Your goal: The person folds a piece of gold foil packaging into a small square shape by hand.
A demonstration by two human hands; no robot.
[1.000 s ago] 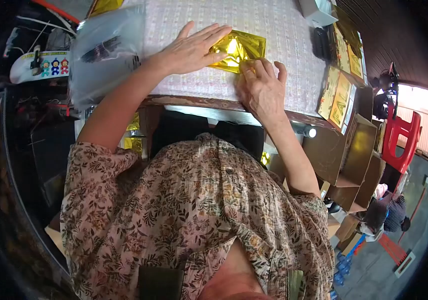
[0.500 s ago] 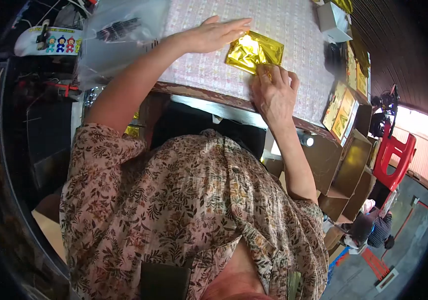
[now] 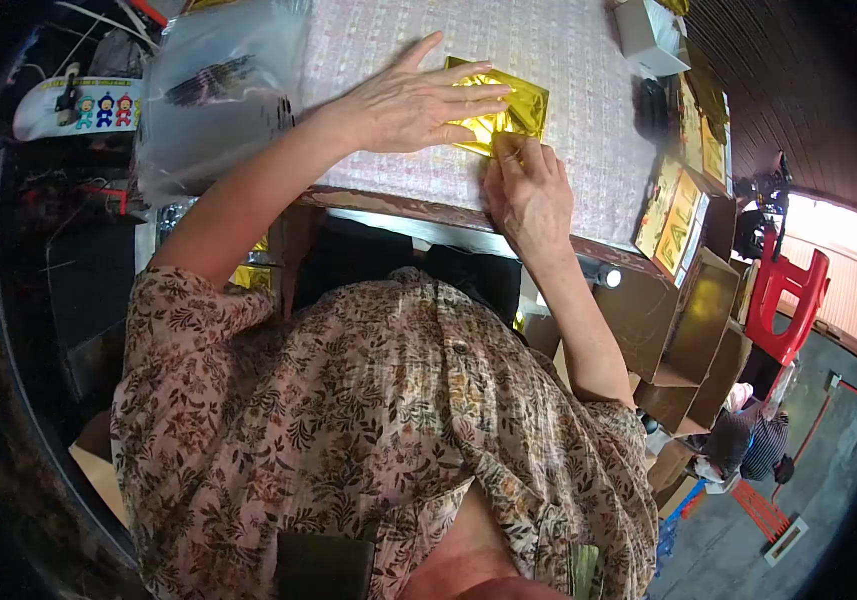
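A shiny gold foil packet (image 3: 525, 108) lies flat on the patterned tabletop (image 3: 398, 180). My left hand (image 3: 418, 108) rests with its fingers spread over the packet's left part. At the packet's lower edge, my right hand (image 3: 530, 195) has its fingers bent together, with thumb and index pinching the foil near the corner. The fingertips of my right hand are partly hidden.
Clear plastic bags (image 3: 218, 95) lie at the table's left. On the right are a white box (image 3: 651, 38), a dark object (image 3: 652, 105) and printed boxes (image 3: 670, 218). Beyond stand open cartons (image 3: 698, 310), a red chair (image 3: 786, 305) and a person (image 3: 763, 440).
My left hand has moved from the packet's upper left edge onto its surface, fingers now more spread. The whole view has shifted slightly, and my right hand stays at the lower edge.
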